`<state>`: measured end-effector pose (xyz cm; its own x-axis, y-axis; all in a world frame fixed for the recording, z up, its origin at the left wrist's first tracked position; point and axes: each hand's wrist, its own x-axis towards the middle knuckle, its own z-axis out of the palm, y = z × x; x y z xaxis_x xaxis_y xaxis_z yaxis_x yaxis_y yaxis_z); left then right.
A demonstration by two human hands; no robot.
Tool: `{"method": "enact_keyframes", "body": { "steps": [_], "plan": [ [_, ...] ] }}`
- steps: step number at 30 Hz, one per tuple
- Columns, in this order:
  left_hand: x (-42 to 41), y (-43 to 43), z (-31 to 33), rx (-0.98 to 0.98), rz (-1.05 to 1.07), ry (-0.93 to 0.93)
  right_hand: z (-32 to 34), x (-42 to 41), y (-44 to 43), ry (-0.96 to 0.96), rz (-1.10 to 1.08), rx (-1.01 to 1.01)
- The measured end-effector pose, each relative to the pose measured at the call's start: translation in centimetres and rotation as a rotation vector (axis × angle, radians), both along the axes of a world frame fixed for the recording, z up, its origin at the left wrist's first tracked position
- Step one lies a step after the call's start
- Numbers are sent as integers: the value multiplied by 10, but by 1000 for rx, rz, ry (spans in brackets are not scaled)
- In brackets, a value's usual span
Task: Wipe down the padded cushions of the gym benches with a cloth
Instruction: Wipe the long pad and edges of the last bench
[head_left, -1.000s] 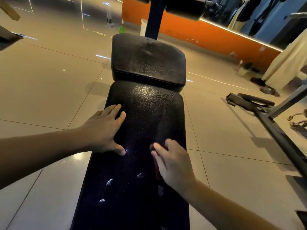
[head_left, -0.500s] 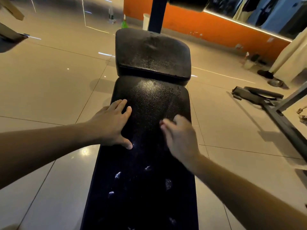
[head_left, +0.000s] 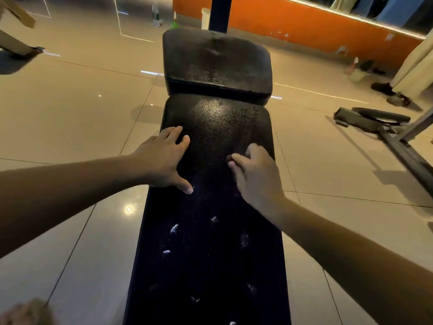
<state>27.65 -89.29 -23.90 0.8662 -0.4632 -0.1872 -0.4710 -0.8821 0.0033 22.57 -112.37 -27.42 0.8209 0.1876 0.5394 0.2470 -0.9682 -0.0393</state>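
The long cushion (head_left: pixel 210 266) runs straight away from us, near end cut off by the frame. Our left hand (head_left: pixel 161 160) lies flat on its left edge, grip apart. Our right hand (head_left: pixel 255 177) rests mid-cushion, fingers bent; anything under it is hidden, so its grip we cannot tell. Beyond, a shorter cushion (head_left: pixel 218 64) continues the line.

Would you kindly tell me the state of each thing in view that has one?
Long cushion: white flecks on its near part, both hands on it.
Far cushion: mottled, no hand on it.
Left hand: flat, fingers straight, on the long cushion's left edge.
Right hand: fingers bent; what lies under it is hidden.
Green bottle: upright on the floor.
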Motion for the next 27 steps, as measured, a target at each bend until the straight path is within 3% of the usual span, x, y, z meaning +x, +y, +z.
{"method": "enact_keyframes", "body": {
  "steps": [3, 5, 7, 10, 12, 14, 17, 19, 24, 27],
  "plan": [
    [0, 0, -2, -14, -1, -9, -25, -87, 26, 189, 466, -177],
    [-1, 2, -4, -46, 8, -5, -29, -114, 26, 261, 612, -303],
    [-4, 5, -7, -86, 21, -16, -20, -88, 13, 176, 517, -294],
    [-17, 12, -13, -152, 30, -44, 6, -11, -22, 10, 145, -180],
    [-26, 14, -19, -190, 44, -76, 10, 5, -33, 25, -55, -93],
    [-32, 18, -22, -222, 46, -80, -6, -28, -8, 36, -23, -54],
    [-37, 25, -23, -263, 24, -52, -38, -119, 37, 212, 387, -114],
    [-39, 26, -22, -242, 10, -19, -40, -138, 36, 293, 506, -233],
    [-44, 20, -18, -192, 30, -17, -1, -51, 8, 84, 81, -72],
    [-47, 17, -15, -157, 30, -22, -13, -75, 25, 118, 99, -67]
  ]
}}
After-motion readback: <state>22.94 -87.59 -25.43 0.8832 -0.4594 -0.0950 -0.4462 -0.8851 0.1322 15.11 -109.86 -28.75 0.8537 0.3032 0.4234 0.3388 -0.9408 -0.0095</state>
